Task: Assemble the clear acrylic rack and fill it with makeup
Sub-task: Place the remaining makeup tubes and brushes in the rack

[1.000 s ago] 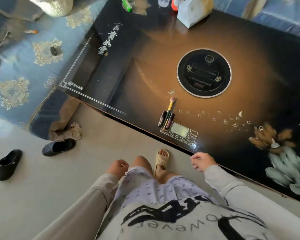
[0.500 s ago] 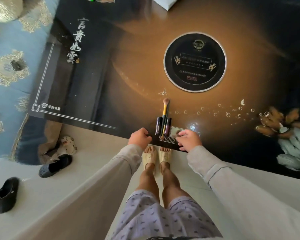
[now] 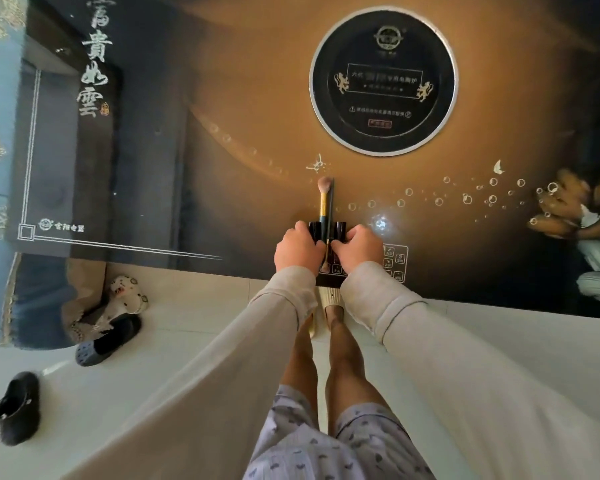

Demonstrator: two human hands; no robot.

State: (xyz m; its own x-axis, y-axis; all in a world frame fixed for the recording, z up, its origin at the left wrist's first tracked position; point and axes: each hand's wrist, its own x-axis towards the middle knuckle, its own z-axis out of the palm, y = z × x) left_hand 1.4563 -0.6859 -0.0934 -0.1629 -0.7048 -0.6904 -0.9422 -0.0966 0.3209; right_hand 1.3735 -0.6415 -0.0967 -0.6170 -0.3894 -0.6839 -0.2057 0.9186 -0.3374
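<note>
Your left hand (image 3: 300,249) and right hand (image 3: 355,247) sit side by side at the near edge of the glossy table (image 3: 222,133), fingers curled down over the small cluster of makeup — whether they actually grip it, you cannot tell. The gold-handled brush (image 3: 324,202) and a dark slim stick (image 3: 330,206) beside it lie pointing away from you, dark tubes (image 3: 314,228) showing between your knuckles.

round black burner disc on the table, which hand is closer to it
Right. The right hand lies almost straight below the burner disc; the left hand sits further left, beyond the makeup brush. The margin is small.
</note>
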